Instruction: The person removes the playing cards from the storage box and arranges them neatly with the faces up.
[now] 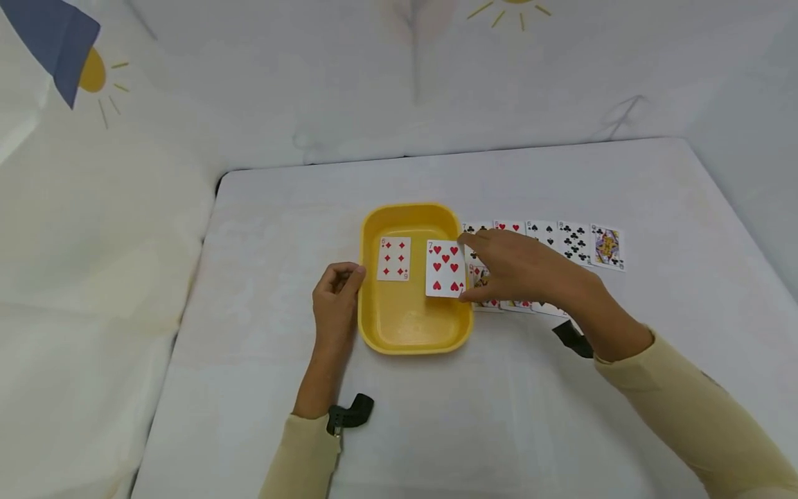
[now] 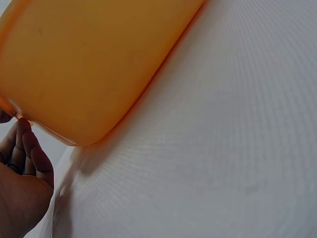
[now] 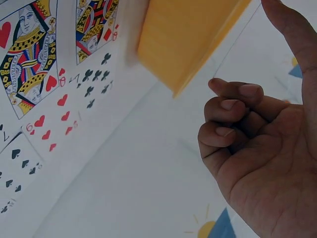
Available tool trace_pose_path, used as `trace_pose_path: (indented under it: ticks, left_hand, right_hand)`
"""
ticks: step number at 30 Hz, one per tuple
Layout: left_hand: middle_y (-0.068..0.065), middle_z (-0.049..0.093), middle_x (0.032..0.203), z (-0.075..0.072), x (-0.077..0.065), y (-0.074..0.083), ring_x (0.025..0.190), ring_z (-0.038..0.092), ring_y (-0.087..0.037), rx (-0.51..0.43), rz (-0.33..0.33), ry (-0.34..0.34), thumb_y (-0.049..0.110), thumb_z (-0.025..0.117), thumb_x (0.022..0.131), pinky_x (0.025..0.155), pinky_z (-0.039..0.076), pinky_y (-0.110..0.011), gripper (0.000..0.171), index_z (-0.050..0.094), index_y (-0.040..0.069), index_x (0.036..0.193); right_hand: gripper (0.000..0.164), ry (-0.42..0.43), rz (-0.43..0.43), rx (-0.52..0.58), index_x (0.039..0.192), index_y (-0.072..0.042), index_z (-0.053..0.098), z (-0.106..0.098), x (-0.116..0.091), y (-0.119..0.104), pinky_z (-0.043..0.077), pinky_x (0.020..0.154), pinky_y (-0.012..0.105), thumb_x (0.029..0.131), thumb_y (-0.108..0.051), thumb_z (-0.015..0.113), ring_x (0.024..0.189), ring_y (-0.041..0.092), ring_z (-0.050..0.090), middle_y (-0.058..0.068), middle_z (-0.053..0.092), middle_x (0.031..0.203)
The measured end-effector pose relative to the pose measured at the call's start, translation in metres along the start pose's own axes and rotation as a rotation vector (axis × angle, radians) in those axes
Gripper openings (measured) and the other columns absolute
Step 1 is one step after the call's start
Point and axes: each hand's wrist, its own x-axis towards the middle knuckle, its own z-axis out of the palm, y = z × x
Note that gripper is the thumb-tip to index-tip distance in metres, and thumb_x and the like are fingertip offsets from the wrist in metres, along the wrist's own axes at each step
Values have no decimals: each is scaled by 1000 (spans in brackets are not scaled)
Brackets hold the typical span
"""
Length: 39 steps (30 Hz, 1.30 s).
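A yellow tray (image 1: pixel 399 333) sits on the white-covered table. My left hand (image 1: pixel 337 298) pinches its left rim between thumb and fingers; the left wrist view shows the left hand (image 2: pixel 25 183) at the rim of the tray (image 2: pixel 94 69). Inside the tray, toward the left, lies a six of diamonds (image 1: pixel 394 259). My right hand (image 1: pixel 524 267) holds a seven of hearts (image 1: pixel 445 269) by its right edge, between thumb and a finger, over the tray's right side. The right wrist view shows the right hand (image 3: pixel 267 144) with its other fingers curled and the card out of sight.
Right of the tray, playing cards lie face up in two rows, partly hidden under my right hand. A queen of clubs (image 1: pixel 607 247) and an eight of clubs (image 1: pixel 574 242) end the far row. Behind the table rises a white cloth wall (image 1: pixel 349 104).
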Motion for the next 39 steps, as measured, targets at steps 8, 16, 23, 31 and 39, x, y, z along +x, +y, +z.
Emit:
trace_pose_path:
  ticks: [8,16,23,31,39]
  left_hand:
    - [-10,62,102,1,-1,0,90,57,-21,-3,9,5,31,73,93,79,51,-25,27,67,7,105]
    - [-9,62,104,-3,0,2,93,57,-22,10,8,13,32,72,93,80,51,-25,28,66,8,106]
    - [-9,62,103,-5,0,5,93,57,-21,-1,1,11,30,72,94,82,50,-25,28,66,6,106]
    - [-10,61,104,-8,0,4,93,56,-21,-11,-4,-1,32,72,94,82,50,-25,31,65,5,108]
    - [-11,62,105,-11,1,1,93,57,-21,-20,7,11,33,73,93,81,51,-24,30,66,7,106]
  right_hand:
    - [97,11,15,-24,148,-4,46,-2,-15,13,38,109,52,75,-56,83,134,32,46,14,53,144]
    - [94,30,25,-16,147,-4,46,-5,-26,18,36,110,53,76,-54,83,135,34,45,15,53,144]
    - [91,28,37,-1,145,-5,48,-4,-35,27,44,101,53,77,-54,82,119,30,54,13,60,131]
    - [94,18,68,-9,147,-4,46,-3,-45,40,51,88,47,76,-56,82,95,22,57,12,63,119]
    - [87,22,95,-19,141,-6,50,2,-54,54,53,79,43,76,-52,84,93,21,58,9,64,112]
